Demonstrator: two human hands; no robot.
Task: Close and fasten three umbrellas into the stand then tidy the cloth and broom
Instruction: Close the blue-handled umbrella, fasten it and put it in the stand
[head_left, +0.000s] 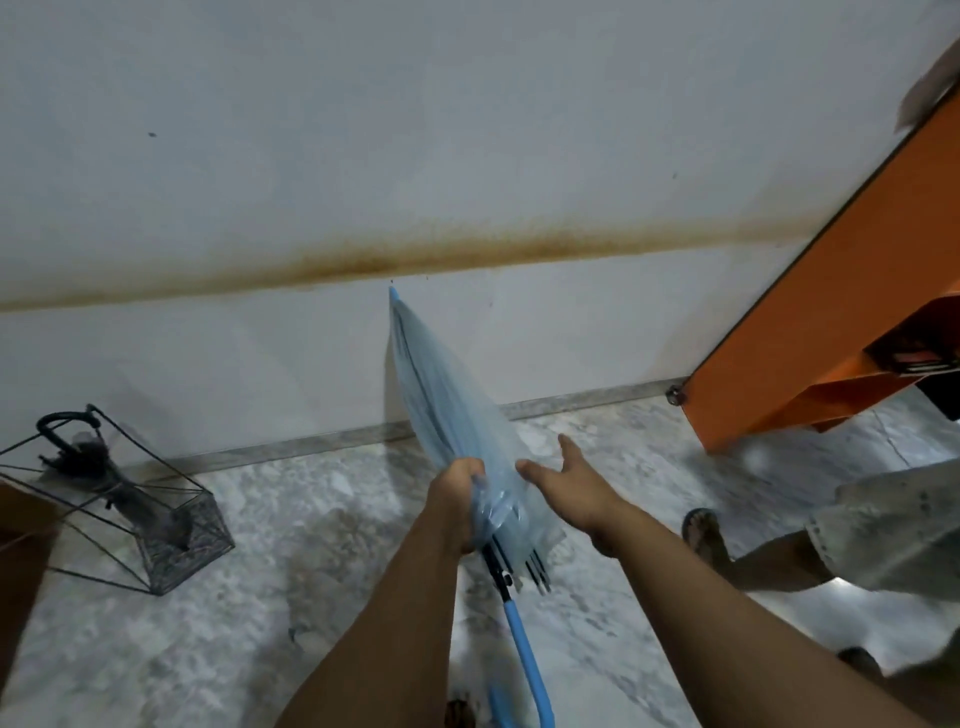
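Observation:
A closed pale blue translucent umbrella (441, 395) points up and away from me, its tip near the stained wall and its blue curved handle at the bottom edge. My left hand (457, 504) grips the gathered canopy near its lower end. My right hand (569, 480) is beside the canopy on the right, fingers spread and straight, thumb touching the folds. A black wire umbrella stand (171, 525) sits on the floor at the left by the wall, with a dark umbrella (78, 447) inside, its hooked handle sticking out.
An orange cabinet or furniture piece (841, 291) leans into view at the right. A second person's leg and sandalled foot (706, 535) are at the right on the marble floor. A brown edge shows at the far left.

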